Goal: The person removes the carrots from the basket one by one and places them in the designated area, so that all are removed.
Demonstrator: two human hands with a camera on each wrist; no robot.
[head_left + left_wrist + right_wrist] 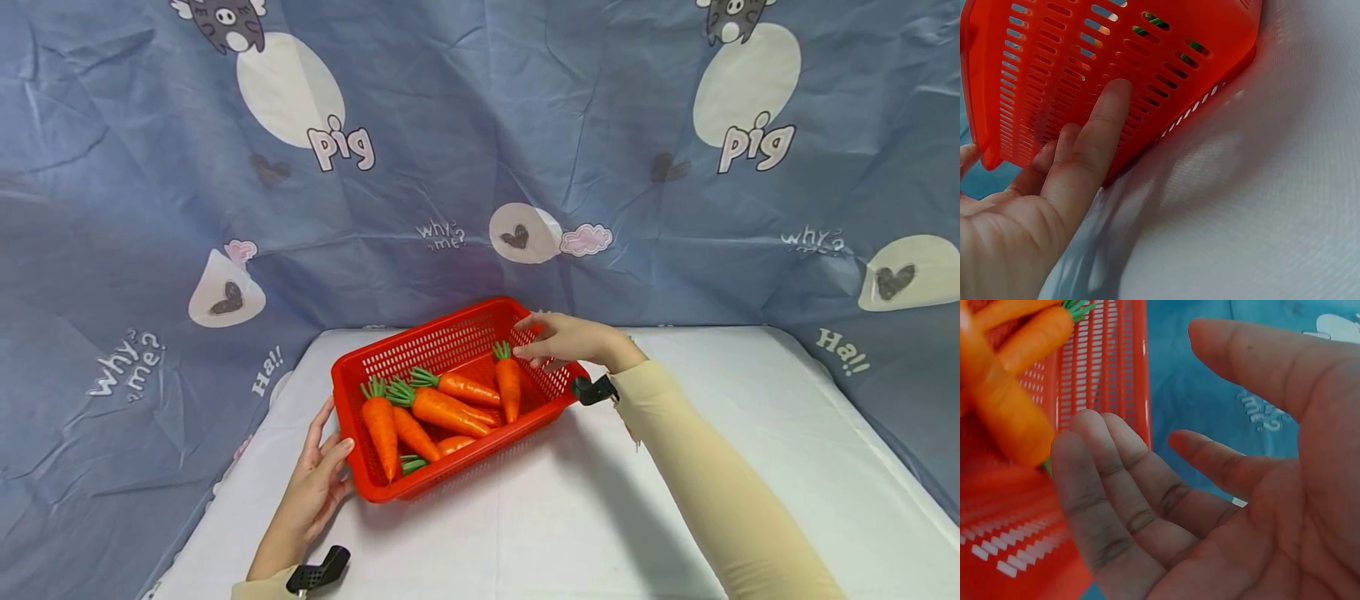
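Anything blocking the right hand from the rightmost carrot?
Nothing visible. The right hand hovers over the right end of the red basket, close to the rightmost carrot, which has nothing lying on it.

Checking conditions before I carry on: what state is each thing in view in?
Red basket: right side up, partly filled
Carrots: lying loose in the basket, some overlapping
Left hand: touching the basket's left end
Right hand: relaxed at the basket's right end, holding nothing
Right sleeve: pulled down
Wrist cameras: both worn
Blue backdrop: hanging, creased
White cloth: spread under the basket
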